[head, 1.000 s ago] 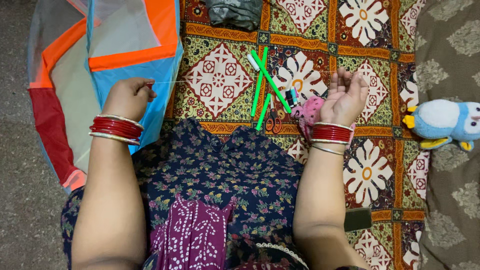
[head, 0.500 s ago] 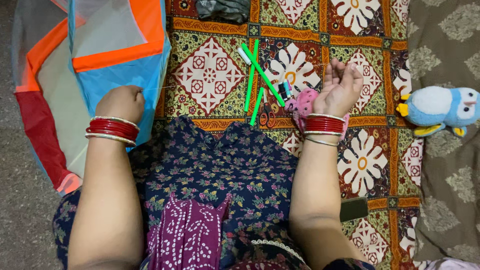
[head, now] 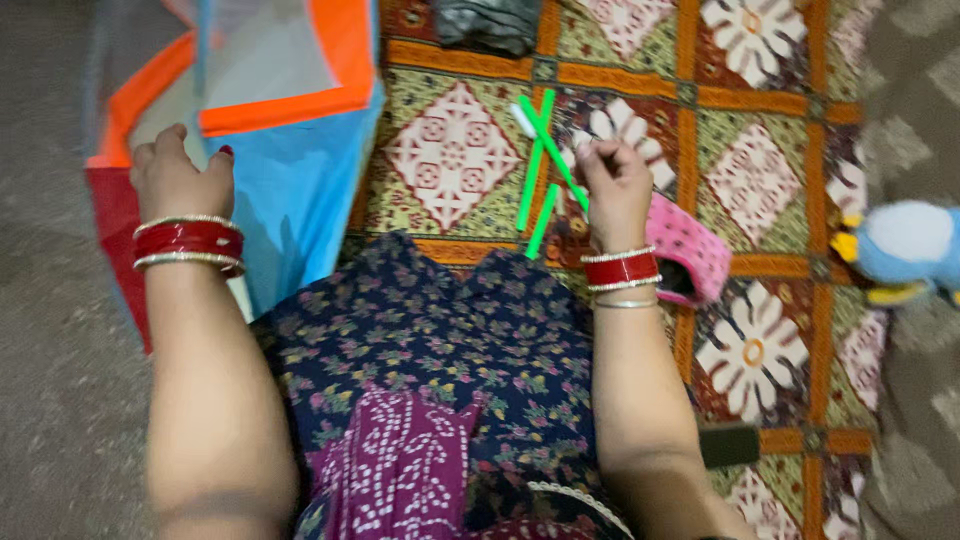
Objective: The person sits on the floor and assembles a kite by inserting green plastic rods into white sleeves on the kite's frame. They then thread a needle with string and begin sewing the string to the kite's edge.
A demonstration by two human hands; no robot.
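A: Since half a second back, right hand (head: 612,185) has turned over, palm down now, reaching onto the green sticks (head: 540,170).

B: Holding them?

A: Fingers pinched narrow at the crossed sticks; blur, so actual grasp can't be told. Sticks lie on the patterned mat (head: 780,120), beside a pink pouch (head: 690,245).

B: Left hand (head: 178,180)?

A: Loosely curled on the blue-and-orange mesh fabric (head: 290,150); grip unclear.

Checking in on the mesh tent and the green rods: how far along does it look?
Done: the mesh tent is spread out beside the lap. In hand: the left hand rests on its blue edge; the right hand is at the green rods. Left: the rods still lie loose on the patterned mat, outside the tent.
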